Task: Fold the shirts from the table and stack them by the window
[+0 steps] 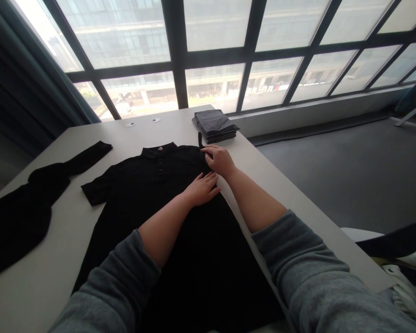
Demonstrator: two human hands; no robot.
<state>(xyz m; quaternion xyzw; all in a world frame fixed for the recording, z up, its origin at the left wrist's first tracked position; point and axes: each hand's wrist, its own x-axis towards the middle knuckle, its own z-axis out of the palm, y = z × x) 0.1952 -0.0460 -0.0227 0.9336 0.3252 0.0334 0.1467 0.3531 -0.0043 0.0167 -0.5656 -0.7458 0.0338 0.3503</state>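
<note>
A long black polo-collared garment (159, 199) lies spread out on the white table (69, 231), its collar toward the window and its buttons facing up. My left hand (203, 189) rests flat on it near the underarm on the right side, fingers apart. Just beyond, my right hand (219, 159) is closed on the garment's right sleeve, whose dark edge (200, 139) sticks up past the fingers. The left sleeve (99, 187) lies stretched out to the side. Part of the right sleeve is hidden by my right hand.
A stack of folded grey clothes (215, 124) sits at the table's far right corner. Another black garment (24, 212) lies along the left. Two small white discs (131, 124) are near the back edge. Clothes (405, 273) lie at the lower right, beside the table.
</note>
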